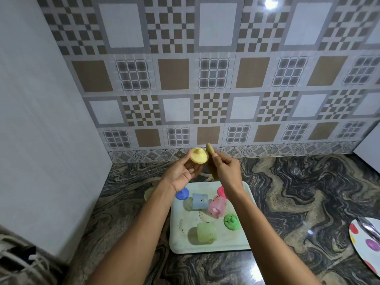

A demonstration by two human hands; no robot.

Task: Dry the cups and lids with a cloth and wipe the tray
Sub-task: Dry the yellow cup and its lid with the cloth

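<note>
My left hand [181, 171] holds a yellow lid [198, 156] up above the counter, knob facing me. Right beside it, my right hand [226, 167] grips a tan cloth [210, 153] that touches the lid's edge. Below them lies a pale tray [181, 246]. On it are a blue lid [182, 193], a blue cup [200, 200] on its side, a pink cup [217, 206] on its side, a red lid [221, 191] partly hidden by my right forearm, a green lid [232, 221] and a light green cup [206, 233].
A pale object [148, 193] peeks out left of the tray, mostly hidden by my left arm. A polka-dot plate [365, 243] sits at the right counter edge. A tiled wall stands behind, a white panel [41, 140] on the left.
</note>
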